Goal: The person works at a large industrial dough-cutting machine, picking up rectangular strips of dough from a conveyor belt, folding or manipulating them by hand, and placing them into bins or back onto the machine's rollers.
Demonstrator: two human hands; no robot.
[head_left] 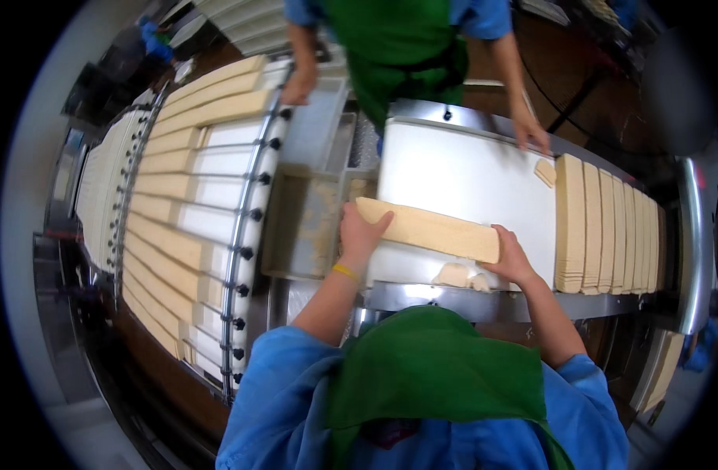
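Observation:
A long pale-yellow slab (433, 229), which looks like dough or cake, is held crosswise over the white conveyor belt (461, 172). My left hand (361, 233) grips its left end, thumb on top. Around the right end, my right hand (511, 256) is closed. Under the slab's near edge, small broken scraps (457, 276) lie on the belt. To the right, a row of similar slabs (605, 227) stands packed side by side.
Across the belt, a co-worker's hand (531, 135) reaches toward a small piece (545, 173); their other hand (299, 84) is by the left conveyor. That conveyor carries strips (167, 235) between metal guide rods. Between conveyors sits a grey tray (292, 227) with crumbs.

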